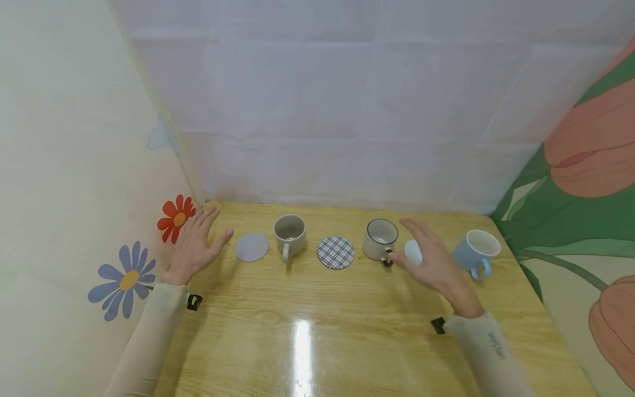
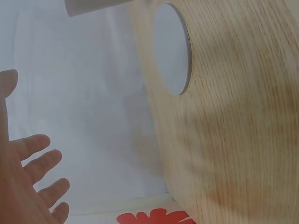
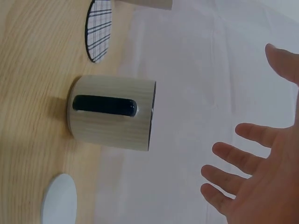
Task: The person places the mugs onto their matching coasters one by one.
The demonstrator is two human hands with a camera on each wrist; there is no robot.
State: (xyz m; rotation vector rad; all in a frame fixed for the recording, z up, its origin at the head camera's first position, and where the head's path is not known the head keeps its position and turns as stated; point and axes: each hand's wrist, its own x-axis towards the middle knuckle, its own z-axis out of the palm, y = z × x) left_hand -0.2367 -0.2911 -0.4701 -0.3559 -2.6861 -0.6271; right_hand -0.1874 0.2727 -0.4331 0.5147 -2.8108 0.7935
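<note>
My left hand (image 1: 195, 245) hovers at the table's left side, fingers spread and nothing in it. Beside it lies a plain grey round coaster (image 1: 252, 247), also in the left wrist view. My right hand (image 1: 436, 262), likewise empty with thumb and fingers apart, is just right of a cream mug (image 3: 112, 112) with a dark rim and black handle. In the head view its thumb overlaps that mug's handle. A pale blue coaster (image 1: 413, 252) is partly hidden behind the right hand. A blue mug (image 1: 468, 255) with a white inside stands to the right of this hand.
A grey-beige mug (image 1: 290, 234) stands between the grey coaster and a plaid coaster (image 1: 335, 252). Mugs and coasters form a row near the back of the wooden table (image 1: 258, 331). White cloth (image 1: 317, 110) hangs behind; printed flower sheets close both sides.
</note>
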